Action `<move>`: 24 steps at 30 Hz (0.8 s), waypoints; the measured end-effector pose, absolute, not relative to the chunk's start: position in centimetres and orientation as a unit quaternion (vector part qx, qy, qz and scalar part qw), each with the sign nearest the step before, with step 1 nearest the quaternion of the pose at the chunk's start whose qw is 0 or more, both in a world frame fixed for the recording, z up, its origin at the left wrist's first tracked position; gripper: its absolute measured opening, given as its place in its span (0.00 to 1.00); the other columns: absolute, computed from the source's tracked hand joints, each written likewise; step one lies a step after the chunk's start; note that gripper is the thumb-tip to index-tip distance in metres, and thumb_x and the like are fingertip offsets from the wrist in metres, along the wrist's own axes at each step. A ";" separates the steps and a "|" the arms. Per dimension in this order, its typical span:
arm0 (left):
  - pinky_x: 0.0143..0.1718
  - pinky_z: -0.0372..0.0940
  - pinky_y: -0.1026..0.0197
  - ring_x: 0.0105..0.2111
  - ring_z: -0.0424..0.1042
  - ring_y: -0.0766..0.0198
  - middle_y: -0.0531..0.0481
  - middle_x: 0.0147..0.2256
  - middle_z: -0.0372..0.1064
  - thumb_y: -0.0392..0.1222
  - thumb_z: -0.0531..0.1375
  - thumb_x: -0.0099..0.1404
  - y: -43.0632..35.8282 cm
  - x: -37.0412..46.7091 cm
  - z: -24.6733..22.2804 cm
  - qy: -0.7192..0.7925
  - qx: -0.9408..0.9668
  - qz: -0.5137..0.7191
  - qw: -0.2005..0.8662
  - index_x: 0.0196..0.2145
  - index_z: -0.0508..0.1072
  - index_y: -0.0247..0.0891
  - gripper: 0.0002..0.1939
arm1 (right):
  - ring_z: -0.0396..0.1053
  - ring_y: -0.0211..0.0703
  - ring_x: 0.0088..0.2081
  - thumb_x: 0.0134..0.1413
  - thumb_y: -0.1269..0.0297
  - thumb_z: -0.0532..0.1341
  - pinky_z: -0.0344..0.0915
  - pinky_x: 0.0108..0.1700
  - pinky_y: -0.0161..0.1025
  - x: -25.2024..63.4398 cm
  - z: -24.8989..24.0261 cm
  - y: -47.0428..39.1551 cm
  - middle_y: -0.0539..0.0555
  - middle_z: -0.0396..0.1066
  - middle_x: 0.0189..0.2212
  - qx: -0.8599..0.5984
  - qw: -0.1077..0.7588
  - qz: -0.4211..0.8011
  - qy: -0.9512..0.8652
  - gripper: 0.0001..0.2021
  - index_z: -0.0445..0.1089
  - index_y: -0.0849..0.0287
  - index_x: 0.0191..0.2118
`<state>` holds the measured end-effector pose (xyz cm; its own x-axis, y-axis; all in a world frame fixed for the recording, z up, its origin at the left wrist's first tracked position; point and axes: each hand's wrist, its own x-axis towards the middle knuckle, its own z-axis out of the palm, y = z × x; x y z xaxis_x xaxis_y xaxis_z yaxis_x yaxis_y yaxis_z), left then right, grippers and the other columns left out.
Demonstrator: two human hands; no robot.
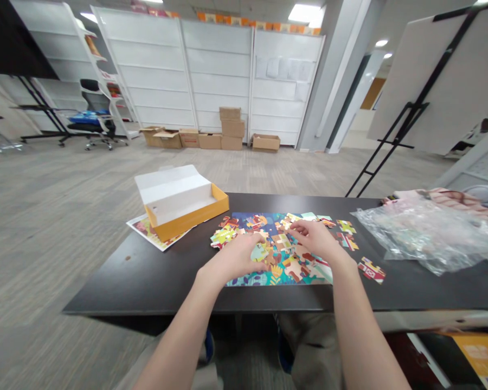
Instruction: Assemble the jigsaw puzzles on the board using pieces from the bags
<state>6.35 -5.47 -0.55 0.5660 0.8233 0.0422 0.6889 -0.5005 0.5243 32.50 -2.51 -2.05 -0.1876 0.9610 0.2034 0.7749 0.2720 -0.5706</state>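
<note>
Loose jigsaw pieces (pixel 295 269) lie scattered and heaped over a colourful picture sheet (pixel 244 280) on the dark table. My left hand (pixel 238 253) is over the sheet's left part, thumb and fingers apart around a light green jigsaw piece (pixel 260 252); no grip on it shows. Over the upper right part is my right hand (pixel 315 236), fingers loosely bent and apart, their tips close to pieces near the middle. Whether those fingertips touch a piece is hard to make out. More pieces (pixel 347 241) lie right of the sheet, one (pixel 372 270) farther off.
An open yellow box (pixel 193 213) with a white inside stands at the back left, partly on a printed sheet (pixel 144 230). Clear plastic bags (pixel 435 233) cover the table's right side. Beyond the table (pixel 146 281) are cardboard boxes (pixel 231 130) and white shelving (pixel 217 70).
</note>
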 end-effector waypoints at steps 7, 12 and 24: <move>0.57 0.64 0.48 0.55 0.71 0.46 0.38 0.55 0.72 0.44 0.65 0.59 -5.7 5.6 -1.3 0.440 0.861 0.157 0.200 0.56 0.69 0.36 0.27 | 0.73 0.44 0.31 0.59 0.57 0.59 0.65 0.36 0.39 32.6 -2.1 -2.3 0.55 0.78 0.31 -0.577 0.252 0.177 -0.757 0.12 0.76 0.58 0.38; 0.55 0.65 0.50 0.53 0.72 0.48 0.39 0.52 0.73 0.44 0.63 0.60 -6.0 5.0 -1.0 0.428 0.864 0.183 0.193 0.52 0.70 0.36 0.23 | 0.73 0.45 0.32 0.59 0.56 0.59 0.67 0.38 0.40 32.5 -2.0 -2.4 0.55 0.78 0.31 -0.580 0.249 0.180 -0.754 0.13 0.76 0.58 0.38; 0.55 0.65 0.52 0.52 0.71 0.50 0.42 0.51 0.71 0.35 0.60 0.56 -6.8 3.6 -0.8 0.418 0.879 0.139 0.184 0.50 0.68 0.39 0.23 | 0.74 0.44 0.32 0.60 0.57 0.59 0.66 0.37 0.39 32.8 -2.0 -2.5 0.55 0.79 0.32 -0.566 0.270 0.186 -0.756 0.13 0.76 0.59 0.38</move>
<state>3.58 -6.84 -0.75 0.6117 0.7859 0.0898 0.6839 -0.5825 0.4393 32.76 -2.53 -1.99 -0.2134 0.9568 0.1977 0.7563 0.2899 -0.5865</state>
